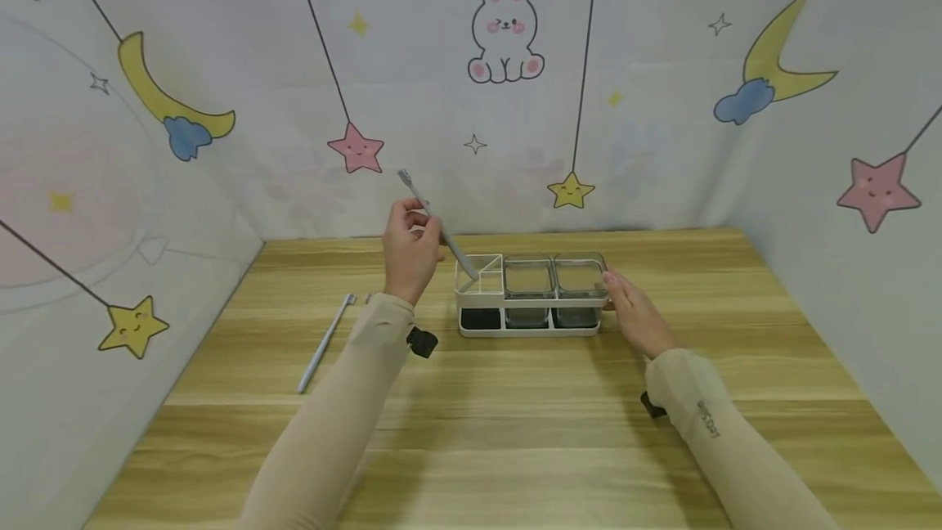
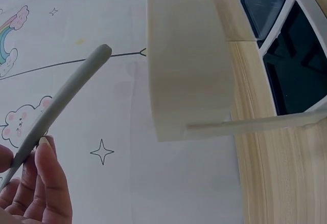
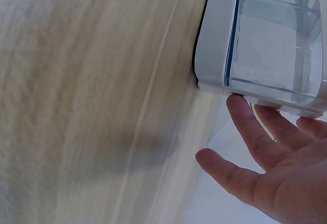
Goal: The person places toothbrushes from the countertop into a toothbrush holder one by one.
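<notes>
My left hand point(image 1: 414, 253) pinches a grey toothbrush point(image 1: 440, 227) between thumb and fingers, bristles up and to the left. Its handle end slants down, overlapping the divided section of a white two-tier organizer point(image 1: 530, 302) in the head view. From the left wrist, the handle point(image 2: 66, 91) points toward the organizer's upper tier point(image 2: 189, 55). At the organizer's right end, my right hand point(image 1: 639, 316) touches the side and upper rim. Nearly straight fingers point(image 3: 255, 137) meet that end beside a clear cup point(image 3: 271, 45) in the right wrist view.
Left of the organizer, a pale blue toothbrush point(image 1: 325, 346) lies on the wooden table point(image 1: 515, 424). Another brush head point(image 1: 370, 298) peeks out beside my left sleeve. Two clear cups point(image 1: 528, 278) sit in the organizer. A patterned cloth point(image 1: 441, 105) hangs behind the table.
</notes>
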The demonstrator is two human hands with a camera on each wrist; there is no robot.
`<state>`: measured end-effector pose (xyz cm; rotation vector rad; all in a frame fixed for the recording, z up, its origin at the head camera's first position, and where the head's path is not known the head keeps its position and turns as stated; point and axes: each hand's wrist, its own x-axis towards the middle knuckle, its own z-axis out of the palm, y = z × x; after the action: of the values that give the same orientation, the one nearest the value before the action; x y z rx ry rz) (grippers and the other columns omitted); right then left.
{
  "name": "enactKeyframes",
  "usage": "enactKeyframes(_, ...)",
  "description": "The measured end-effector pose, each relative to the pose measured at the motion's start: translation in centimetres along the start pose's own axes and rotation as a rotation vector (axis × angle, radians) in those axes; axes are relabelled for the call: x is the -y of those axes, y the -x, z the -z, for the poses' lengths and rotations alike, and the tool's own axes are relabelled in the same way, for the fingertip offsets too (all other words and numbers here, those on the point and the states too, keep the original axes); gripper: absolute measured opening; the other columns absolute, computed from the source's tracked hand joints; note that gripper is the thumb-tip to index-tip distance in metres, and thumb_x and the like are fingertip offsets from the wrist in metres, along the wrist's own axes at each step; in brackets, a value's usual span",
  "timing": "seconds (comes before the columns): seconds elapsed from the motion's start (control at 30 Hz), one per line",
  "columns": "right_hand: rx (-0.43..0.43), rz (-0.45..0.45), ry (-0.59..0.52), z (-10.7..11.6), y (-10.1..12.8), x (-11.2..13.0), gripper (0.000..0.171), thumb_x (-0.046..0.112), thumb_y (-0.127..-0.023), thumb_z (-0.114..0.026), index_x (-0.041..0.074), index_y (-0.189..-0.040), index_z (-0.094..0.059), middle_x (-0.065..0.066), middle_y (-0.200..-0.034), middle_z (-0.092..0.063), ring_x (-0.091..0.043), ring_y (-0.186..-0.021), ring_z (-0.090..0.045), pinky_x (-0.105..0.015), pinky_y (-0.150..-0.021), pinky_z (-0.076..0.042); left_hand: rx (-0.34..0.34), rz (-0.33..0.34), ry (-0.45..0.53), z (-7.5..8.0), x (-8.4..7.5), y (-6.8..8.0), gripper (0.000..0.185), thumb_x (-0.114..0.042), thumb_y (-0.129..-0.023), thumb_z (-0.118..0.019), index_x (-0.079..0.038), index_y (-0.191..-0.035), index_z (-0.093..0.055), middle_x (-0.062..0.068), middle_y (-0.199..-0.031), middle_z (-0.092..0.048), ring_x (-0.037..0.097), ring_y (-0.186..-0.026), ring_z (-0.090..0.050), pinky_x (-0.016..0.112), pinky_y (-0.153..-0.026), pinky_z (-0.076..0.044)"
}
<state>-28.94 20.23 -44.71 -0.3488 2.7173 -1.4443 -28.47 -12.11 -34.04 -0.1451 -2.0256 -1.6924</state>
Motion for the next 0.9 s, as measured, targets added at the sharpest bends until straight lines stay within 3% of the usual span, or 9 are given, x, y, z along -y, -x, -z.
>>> enactKeyframes(0.1,-0.005,-0.008,-0.005,-0.1,-0.1,0.1,0.075,0.057,-0.104,-0.018,0.004,-0.158,-0.014,-0.020,-0.161,-0.019,-0.045,-0.123,-0.050,-0.058,-0.107,-0.033,0.011,0.001,0.004,-0.2,0.6,-0.3,0.022,-0.003,-0.098,-0.051,0.003,-0.119,-0.051,0.015,-0.089,-0.059,0.020,-0.062,-0.061,0.054,-0.060,-0.055)
enactKeyframes(0.23,-0.010,-0.013,-0.004,-0.1,-0.1,0.1,0.076,0.058,-0.104,-0.018,0.004,-0.158,-0.015,-0.020,-0.160,-0.019,-0.044,-0.122,-0.051,-0.057,-0.109,-0.032,0.022,0.009,0.019,-0.6,2.6,-1.0,0.022,-0.009,-0.100,-0.053,-0.001,-0.121,-0.051,0.015,-0.091,-0.060,0.034,-0.069,-0.064,0.049,-0.057,-0.056)
enactKeyframes(0.37,-0.002,-0.011,0.004,-0.1,0.0,0.2,0.076,0.057,-0.104,-0.017,0.002,-0.157,-0.014,-0.021,-0.161,-0.017,-0.044,-0.123,-0.050,-0.057,-0.109,-0.031,0.041,0.006,0.044,-0.9,4.0,-1.4,0.021,-0.013,-0.100,-0.055,-0.004,-0.120,-0.051,0.015,-0.094,-0.061,0.035,-0.074,-0.067,0.050,-0.058,-0.056)
enactKeyframes(0.47,-0.002,-0.013,0.006,-0.1,0.0,0.1,0.077,0.057,-0.104,-0.017,0.001,-0.157,-0.014,-0.021,-0.161,-0.017,-0.045,-0.123,-0.050,-0.057,-0.108,-0.032,0.055,-0.003,0.056,-1.1,4.2,-1.4,0.020,-0.011,-0.099,-0.056,-0.005,-0.117,-0.051,0.015,-0.095,-0.061,0.031,-0.073,-0.069,0.049,-0.057,-0.057)
enactKeyframes(0.73,-0.017,-0.026,-0.003,-0.3,-0.2,-0.2,0.078,0.058,-0.104,-0.017,0.002,-0.157,-0.016,-0.023,-0.158,-0.024,-0.045,-0.122,-0.051,-0.059,-0.104,-0.036,0.108,-0.013,0.032,-1.5,4.1,-1.2,0.020,-0.011,-0.098,-0.055,-0.004,-0.116,-0.052,0.016,-0.098,-0.062,0.027,-0.073,-0.068,0.030,-0.051,-0.054)
enactKeyframes(0.9,-0.024,-0.033,-0.002,-0.4,-0.3,-0.4,0.078,0.058,-0.104,-0.017,0.001,-0.157,-0.017,-0.026,-0.156,-0.028,-0.045,-0.121,-0.051,-0.059,-0.105,-0.035,0.128,-0.038,0.007,-1.8,4.0,-1.0,0.023,-0.010,-0.097,-0.056,-0.004,-0.118,-0.051,0.011,-0.095,-0.061,0.032,-0.071,-0.066,0.034,-0.051,-0.054)
